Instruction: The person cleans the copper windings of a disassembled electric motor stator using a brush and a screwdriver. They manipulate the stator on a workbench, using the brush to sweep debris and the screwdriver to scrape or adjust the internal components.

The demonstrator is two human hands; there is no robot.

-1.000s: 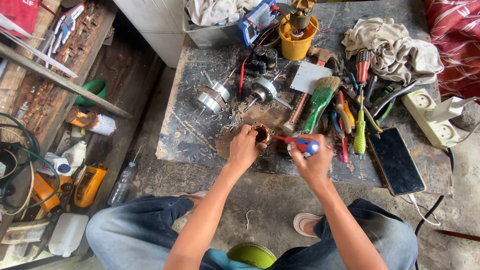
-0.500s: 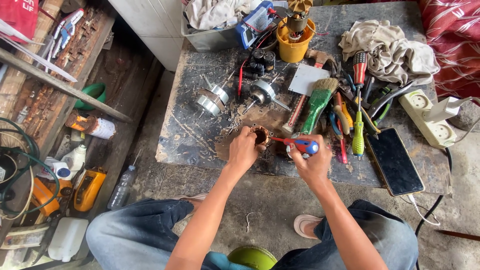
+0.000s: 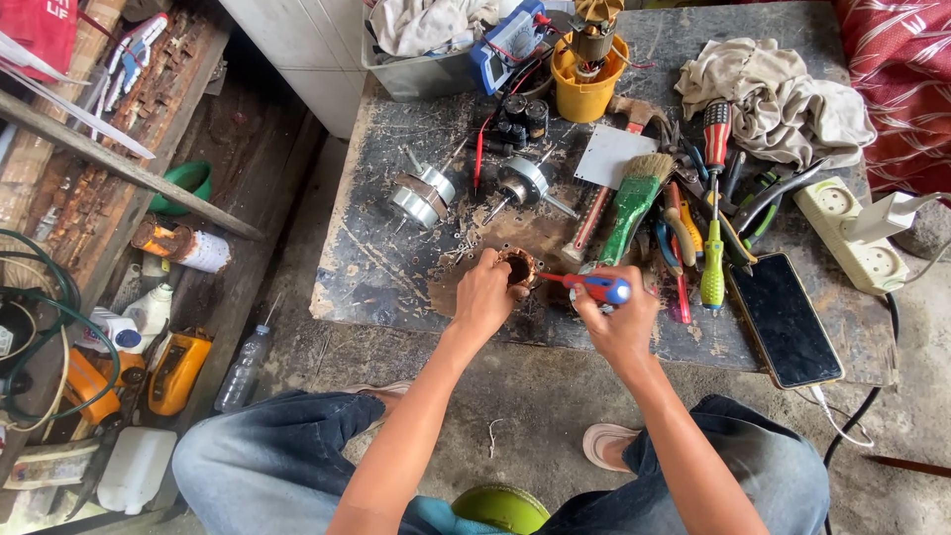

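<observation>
From the head camera, the left hand (image 3: 485, 297) was curled around a small copper-wound motor coil (image 3: 518, 267), its fingers pinching the part's near side and holding it on the scarred dark workbench (image 3: 386, 208), close to the front edge. The right hand (image 3: 619, 322) was closed on a screwdriver with a red and blue handle (image 3: 594, 287), gripped in a fist just right of the coil, with the shaft pointing left so that the tip reached the coil's open centre. Behind the hands lay two round metal motor parts (image 3: 421, 195), side by side with a gap between them. To the right lay a green-handled brush (image 3: 630, 203), a cluster of screwdrivers and pliers (image 3: 708, 213), and a dark phone (image 3: 786, 319) lying flat near the bench's front corner. A white power strip (image 3: 854, 233) sat beyond the phone, a crumpled beige rag (image 3: 773, 99) lay at the back, and a yellow cup (image 3: 584, 84) held another motor part. The person sat low at the bench in blue jeans (image 3: 267, 451).
</observation>
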